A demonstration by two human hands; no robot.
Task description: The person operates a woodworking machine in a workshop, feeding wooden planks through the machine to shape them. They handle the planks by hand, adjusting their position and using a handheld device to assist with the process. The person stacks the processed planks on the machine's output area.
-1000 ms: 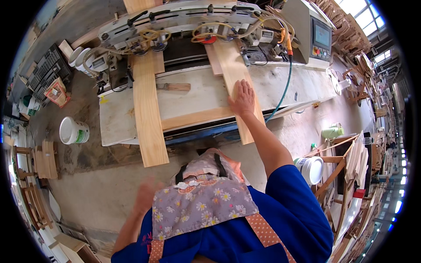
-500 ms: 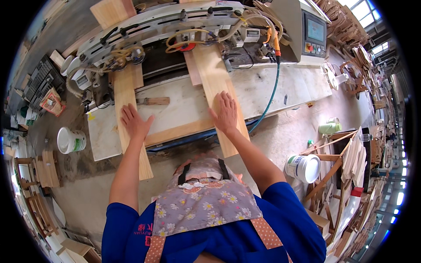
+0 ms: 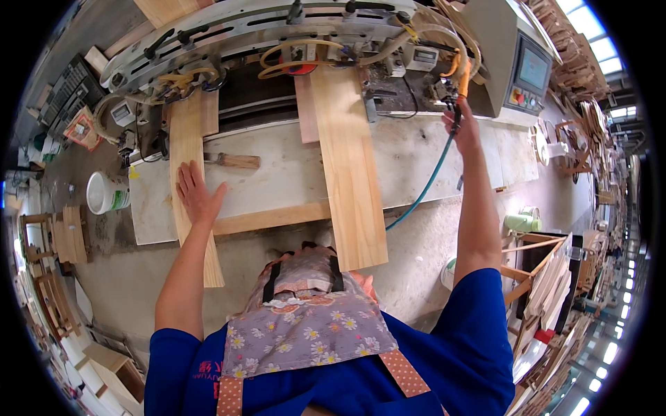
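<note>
The left hand (image 3: 196, 196) lies flat, palm down, on the left pine board (image 3: 189, 182), its fingers (image 3: 186, 175) spread and extended rather than curled round anything. That board runs lengthwise from under the machine's clamp bar (image 3: 257, 24) across the pale worktop (image 3: 277, 177), and its near end overhangs the worktop's front edge. A wooden-handled tool (image 3: 232, 161) lies on the worktop just right of the left board, close to the hand.

The right hand (image 3: 463, 128) is raised at the far right of the worktop, at the black and orange hose fitting (image 3: 458, 93) from which a teal air hose (image 3: 429, 182) drops down over the worktop edge. Whether its fingers are closed on the fitting or only touching it cannot be told from this view.

The wider right pine board (image 3: 348, 166) lies between the two hands, untouched, its far end under the clamp bar and its near end sticking out past the worktop edge. A wooden strip (image 3: 272, 218) runs along the front of the worktop between the two boards. A control panel (image 3: 528, 78) stands just beyond the right hand. A white bucket (image 3: 104, 193) sits on the floor, left of the worktop.
</note>
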